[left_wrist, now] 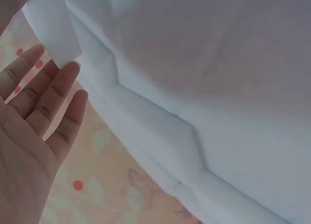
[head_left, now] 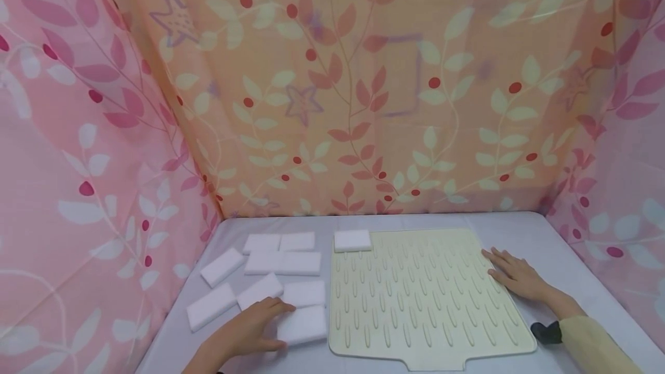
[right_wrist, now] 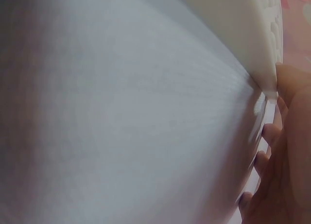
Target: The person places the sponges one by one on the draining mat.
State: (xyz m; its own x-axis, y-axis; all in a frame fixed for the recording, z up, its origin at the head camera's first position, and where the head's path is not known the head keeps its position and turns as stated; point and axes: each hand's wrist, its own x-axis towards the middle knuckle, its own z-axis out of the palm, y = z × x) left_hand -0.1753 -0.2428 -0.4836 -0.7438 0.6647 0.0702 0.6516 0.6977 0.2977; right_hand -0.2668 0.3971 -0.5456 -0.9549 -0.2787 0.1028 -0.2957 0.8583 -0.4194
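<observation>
**10 white blocks [head_left: 301,263], 1 ridged mat [head_left: 421,299]**

9 blocks lie on the white table [head_left: 563,264] left of the mat; 1 more, the corner block [head_left: 352,240], sits on the mat's far left corner. My left hand [head_left: 251,328] has thumb and fingers apart at the block nearest me [head_left: 305,326], just beside the mat; whether they pinch it, I cannot tell. That hand partly covers 1 slanted block [head_left: 264,289]. My right hand [head_left: 519,277], fingers spread, touches the mat's right edge. Leaf-printed fabric [head_left: 358,94] rises on 3 sides.

Pale beige right sleeve [head_left: 597,346] with a rounded black piece [head_left: 546,333] at its end
</observation>
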